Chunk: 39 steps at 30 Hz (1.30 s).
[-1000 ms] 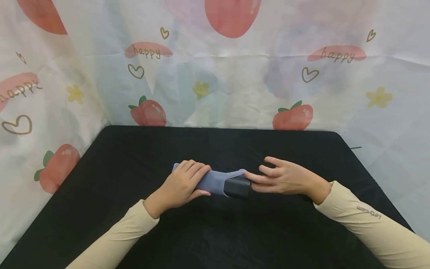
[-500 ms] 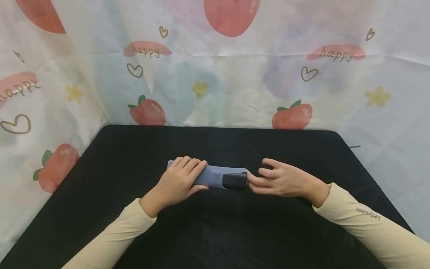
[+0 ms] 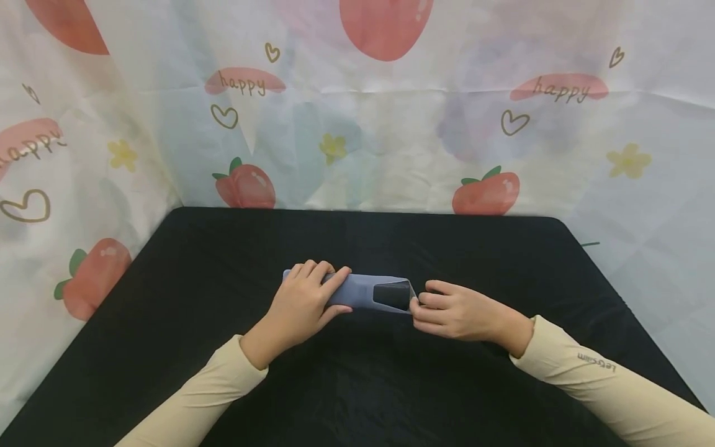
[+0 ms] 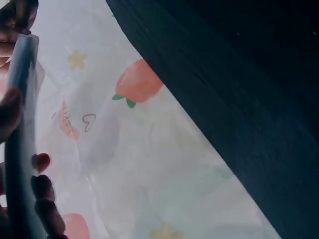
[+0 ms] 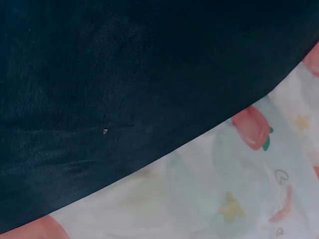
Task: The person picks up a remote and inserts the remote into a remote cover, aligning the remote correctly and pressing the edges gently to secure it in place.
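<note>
A long, flat black device (image 3: 392,295), looking like a phone, sits in a soft blue-grey case (image 3: 359,290). Its black surface shows at the right end, framed by the case. My left hand (image 3: 296,304) grips the cased device across its left part, fingers over the far edge and thumb along the near one. With fingertips at the right end, my right hand (image 3: 455,310) pinches the case's corner, which stands pulled out from the black surface. Seen edge-on in the left wrist view, the case (image 4: 22,134) runs between the left thumb and fingers. The right wrist view misses the hand.
Both hands work above a black-covered table (image 3: 357,385). Behind it and on the left hangs a pale curtain (image 3: 385,136) printed with fruit, hearts and flowers. A small light speck (image 5: 105,131) lies on the black cloth in the right wrist view.
My right hand has come nearer and slightly left, from the case's far corner to its near right corner. The device first levelled out and then tilted a little, its right end lower.
</note>
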Tool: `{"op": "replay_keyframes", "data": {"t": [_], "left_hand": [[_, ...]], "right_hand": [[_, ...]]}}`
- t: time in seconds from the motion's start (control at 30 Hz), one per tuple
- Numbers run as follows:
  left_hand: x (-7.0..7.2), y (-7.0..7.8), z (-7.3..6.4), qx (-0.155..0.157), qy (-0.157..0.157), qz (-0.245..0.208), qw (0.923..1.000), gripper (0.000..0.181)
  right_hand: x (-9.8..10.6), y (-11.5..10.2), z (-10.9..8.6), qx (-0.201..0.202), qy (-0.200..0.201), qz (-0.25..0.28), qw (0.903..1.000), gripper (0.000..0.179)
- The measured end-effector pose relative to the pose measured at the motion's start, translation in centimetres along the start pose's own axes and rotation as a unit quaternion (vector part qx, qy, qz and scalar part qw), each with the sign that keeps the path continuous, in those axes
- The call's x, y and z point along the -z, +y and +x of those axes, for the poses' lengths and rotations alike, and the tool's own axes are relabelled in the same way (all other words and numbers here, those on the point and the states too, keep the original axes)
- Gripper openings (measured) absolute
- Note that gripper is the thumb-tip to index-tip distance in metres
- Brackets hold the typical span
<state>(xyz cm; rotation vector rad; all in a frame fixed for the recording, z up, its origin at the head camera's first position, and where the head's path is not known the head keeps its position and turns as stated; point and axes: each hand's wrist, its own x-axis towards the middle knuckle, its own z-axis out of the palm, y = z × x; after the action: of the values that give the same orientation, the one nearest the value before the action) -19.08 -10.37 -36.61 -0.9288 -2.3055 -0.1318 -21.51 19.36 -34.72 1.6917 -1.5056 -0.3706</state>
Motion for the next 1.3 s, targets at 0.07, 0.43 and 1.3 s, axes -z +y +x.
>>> {"op": "replay_keyframes", "data": {"t": [0.07,0.43,1.3], "left_hand": [[-0.1,0.0,0.0,-0.010,-0.005,-0.002,0.9999,0.056],[-0.2,0.3,0.3,-0.071,-0.040,-0.012,0.9966,0.054],[-1.8,1.4,0.7,-0.075,0.025,0.069,0.9945,0.059]], "right_hand": [[0.2,-0.1,0.0,0.005,-0.006,-0.007,0.9999,0.035],[0.8,0.6,-0.5,0.085,-0.045,-0.062,0.9934,0.050],[0.6,-0.5,1.7,-0.033,-0.101,0.060,0.9925,0.007]]}}
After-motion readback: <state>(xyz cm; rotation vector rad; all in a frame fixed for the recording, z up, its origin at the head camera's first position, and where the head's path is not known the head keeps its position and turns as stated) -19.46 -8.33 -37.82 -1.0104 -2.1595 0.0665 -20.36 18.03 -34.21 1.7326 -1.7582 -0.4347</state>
